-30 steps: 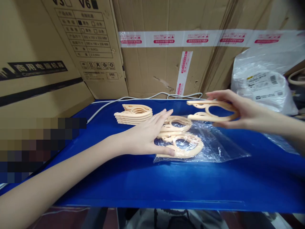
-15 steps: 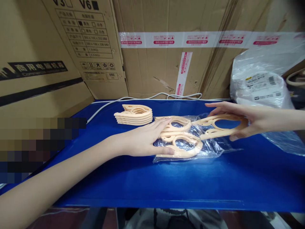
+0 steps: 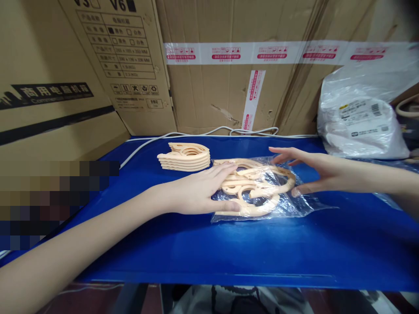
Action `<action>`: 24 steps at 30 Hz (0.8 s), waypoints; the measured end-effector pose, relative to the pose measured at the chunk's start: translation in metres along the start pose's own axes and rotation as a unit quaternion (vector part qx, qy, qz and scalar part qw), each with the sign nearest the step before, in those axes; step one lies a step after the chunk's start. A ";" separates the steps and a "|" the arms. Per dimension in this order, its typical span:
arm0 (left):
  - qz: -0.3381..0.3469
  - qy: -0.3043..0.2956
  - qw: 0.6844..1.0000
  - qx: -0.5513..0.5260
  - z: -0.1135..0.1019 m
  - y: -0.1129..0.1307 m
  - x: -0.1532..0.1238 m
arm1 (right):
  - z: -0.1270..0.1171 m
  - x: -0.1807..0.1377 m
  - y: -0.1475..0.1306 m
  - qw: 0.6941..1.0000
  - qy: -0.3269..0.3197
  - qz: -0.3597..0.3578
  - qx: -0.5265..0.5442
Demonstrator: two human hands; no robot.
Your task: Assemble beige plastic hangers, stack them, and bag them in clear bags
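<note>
A clear plastic bag [image 3: 303, 208] lies flat on the blue table, with several beige folding hangers [image 3: 268, 210] in it. Another beige folding hanger [image 3: 286, 187] lies across them with its rounded end to the right; whether it is fully inside the bag I cannot tell. My left hand [image 3: 199, 189] rests on the left end of the bag and hangers, fingers stretched out and thumb apart. Just right of the upper hanger's rounded end is my right hand [image 3: 322, 172], open, fingers and thumb apart, holding nothing. Behind my left hand stands a neat stack of beige folding hangers [image 3: 185, 163].
Cardboard boxes [image 3: 209, 96] wall in the back and left of the blue table [image 3: 196, 253]. A white cable [image 3: 144, 148] runs along the rear edge. At the back right sits a white plastic package [image 3: 363, 135] with a label.
My right hand has moved the hanger left onto the bagged ones and let go of it. My left hand has stayed in place.
</note>
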State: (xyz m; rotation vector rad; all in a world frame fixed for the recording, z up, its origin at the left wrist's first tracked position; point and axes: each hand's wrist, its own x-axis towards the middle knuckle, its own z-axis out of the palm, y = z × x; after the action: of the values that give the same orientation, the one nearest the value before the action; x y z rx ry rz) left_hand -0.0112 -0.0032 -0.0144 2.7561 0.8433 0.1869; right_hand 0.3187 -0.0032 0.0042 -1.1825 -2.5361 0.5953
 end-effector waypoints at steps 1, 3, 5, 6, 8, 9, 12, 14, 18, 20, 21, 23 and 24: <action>-0.007 -0.004 1.000 -0.002 0.000 0.000 0.000 | -0.002 -0.001 0.001 1.000 -0.004 0.008 0.001; -0.018 -0.008 1.000 -0.007 0.001 0.000 0.000 | -0.003 0.000 0.003 1.000 -0.004 0.015 0.011; -0.021 -0.010 1.000 -0.016 0.000 0.001 0.000 | 0.001 0.004 0.002 1.000 -0.002 0.012 0.021; -0.017 -0.011 1.000 -0.021 0.000 0.001 0.000 | 0.004 0.007 0.000 1.000 -0.004 0.010 0.021; -0.002 -0.009 0.999 -0.032 -0.001 0.001 0.001 | 0.011 0.011 -0.005 1.000 -0.011 0.011 0.005; 0.007 -0.007 0.999 -0.035 -0.002 0.001 0.001 | 0.013 0.012 -0.008 1.000 -0.014 0.012 -0.006; 0.023 0.001 0.999 -0.038 -0.002 0.000 0.002 | 0.012 0.011 -0.012 1.000 -0.021 0.013 -0.016; 0.027 0.005 0.999 -0.036 -0.001 0.000 0.001 | 0.008 0.008 -0.012 1.000 -0.021 0.015 -0.004; 0.026 0.010 0.999 -0.037 -0.001 0.001 0.001 | 0.005 0.008 -0.008 1.000 -0.003 0.005 0.010; 0.028 0.009 0.999 -0.040 -0.001 0.002 0.002 | 0.009 0.010 -0.009 1.000 -0.004 -0.006 0.018; 0.028 0.008 0.999 -0.041 -0.001 0.002 0.002 | 0.013 0.011 -0.010 1.000 -0.005 -0.011 0.021; 0.020 0.005 0.999 -0.038 -0.002 0.003 0.003 | 0.018 0.013 -0.012 1.000 0.002 -0.021 0.020; 0.013 0.003 0.999 -0.035 -0.002 0.003 0.003 | 0.020 0.013 -0.013 1.000 0.010 -0.025 0.015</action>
State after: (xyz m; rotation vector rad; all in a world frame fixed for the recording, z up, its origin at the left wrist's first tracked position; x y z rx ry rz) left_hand -0.0075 -0.0040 -0.0115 2.7043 0.7870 0.2260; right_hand 0.2936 -0.0056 -0.0059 -1.1068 -2.5243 0.6039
